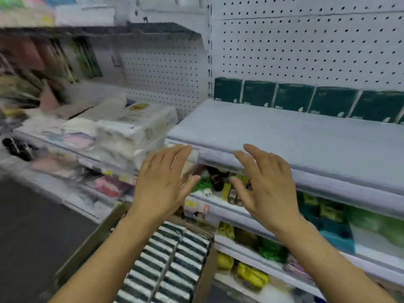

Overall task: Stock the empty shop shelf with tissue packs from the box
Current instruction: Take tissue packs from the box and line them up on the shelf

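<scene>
While the tissue packs (pixel 166 265) fill the box (pixel 91 241) near us, our left hand (pixel 161 182) and right hand (pixel 269 189) hover above, fingers spread, holding nothing.

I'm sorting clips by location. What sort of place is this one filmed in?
Most likely a small shop aisle. White pegboard-backed shelving holds a row of dark green tissue packs, packaged goods fill the lower shelves, and an open cardboard box of stock sits below both open hands.

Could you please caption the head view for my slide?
Both empty hands, left hand and right hand, hover between box and shelf.
</scene>
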`<action>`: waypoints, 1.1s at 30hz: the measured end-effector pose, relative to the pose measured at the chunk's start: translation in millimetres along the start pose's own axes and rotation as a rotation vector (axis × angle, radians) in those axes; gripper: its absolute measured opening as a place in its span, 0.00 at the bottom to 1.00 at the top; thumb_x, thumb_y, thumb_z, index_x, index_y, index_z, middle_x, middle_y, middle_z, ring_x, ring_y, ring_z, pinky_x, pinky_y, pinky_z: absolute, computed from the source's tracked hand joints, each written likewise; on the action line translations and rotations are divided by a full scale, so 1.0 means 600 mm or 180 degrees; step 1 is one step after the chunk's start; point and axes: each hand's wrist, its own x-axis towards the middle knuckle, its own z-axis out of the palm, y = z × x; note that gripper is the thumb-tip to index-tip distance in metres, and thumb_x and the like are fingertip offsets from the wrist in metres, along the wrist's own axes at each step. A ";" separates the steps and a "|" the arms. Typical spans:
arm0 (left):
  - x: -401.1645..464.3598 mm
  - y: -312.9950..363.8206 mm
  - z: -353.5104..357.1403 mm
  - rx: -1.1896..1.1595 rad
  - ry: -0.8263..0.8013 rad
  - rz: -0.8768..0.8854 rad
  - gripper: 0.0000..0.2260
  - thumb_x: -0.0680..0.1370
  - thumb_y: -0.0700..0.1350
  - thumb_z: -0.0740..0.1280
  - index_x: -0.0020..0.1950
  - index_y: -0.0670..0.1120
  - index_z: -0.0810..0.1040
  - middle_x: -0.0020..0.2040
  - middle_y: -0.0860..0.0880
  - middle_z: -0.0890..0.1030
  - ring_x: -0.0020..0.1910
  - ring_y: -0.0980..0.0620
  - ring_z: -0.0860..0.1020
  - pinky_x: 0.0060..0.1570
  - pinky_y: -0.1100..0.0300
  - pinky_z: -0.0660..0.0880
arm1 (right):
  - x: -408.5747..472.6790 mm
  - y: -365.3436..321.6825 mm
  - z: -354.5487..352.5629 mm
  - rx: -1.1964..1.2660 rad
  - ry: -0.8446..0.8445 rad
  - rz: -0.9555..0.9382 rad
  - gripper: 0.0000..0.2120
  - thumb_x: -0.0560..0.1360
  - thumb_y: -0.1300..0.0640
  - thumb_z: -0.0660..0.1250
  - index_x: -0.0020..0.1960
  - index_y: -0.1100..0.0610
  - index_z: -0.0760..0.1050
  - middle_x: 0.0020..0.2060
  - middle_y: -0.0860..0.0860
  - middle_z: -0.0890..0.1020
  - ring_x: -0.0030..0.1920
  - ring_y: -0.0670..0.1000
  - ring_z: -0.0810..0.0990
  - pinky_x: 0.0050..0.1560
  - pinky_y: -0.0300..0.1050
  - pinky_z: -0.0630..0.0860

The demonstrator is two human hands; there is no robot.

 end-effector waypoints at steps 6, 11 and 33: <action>-0.185 -0.163 -0.013 0.0039 -0.0851 -0.0846 0.28 0.80 0.63 0.54 0.74 0.48 0.66 0.65 0.48 0.75 0.61 0.45 0.75 0.58 0.49 0.72 | -0.041 -0.172 0.122 0.0495 -0.0724 -0.0043 0.20 0.78 0.46 0.58 0.65 0.55 0.73 0.62 0.54 0.76 0.59 0.57 0.75 0.55 0.55 0.72; -0.315 -0.258 0.027 -0.0141 -0.1670 -0.1584 0.31 0.79 0.68 0.47 0.77 0.52 0.60 0.68 0.49 0.74 0.62 0.45 0.74 0.62 0.48 0.71 | -0.077 -0.243 0.231 0.0885 -0.1578 -0.0102 0.18 0.79 0.45 0.56 0.61 0.52 0.76 0.58 0.50 0.78 0.56 0.55 0.78 0.50 0.51 0.74; -0.476 -0.369 0.409 -0.2663 -0.1413 -0.6298 0.21 0.81 0.46 0.65 0.71 0.38 0.66 0.44 0.49 0.73 0.39 0.50 0.72 0.39 0.56 0.69 | -0.102 -0.336 0.719 0.0498 -0.3340 -0.0489 0.17 0.80 0.48 0.59 0.66 0.54 0.71 0.61 0.54 0.75 0.63 0.55 0.71 0.58 0.50 0.70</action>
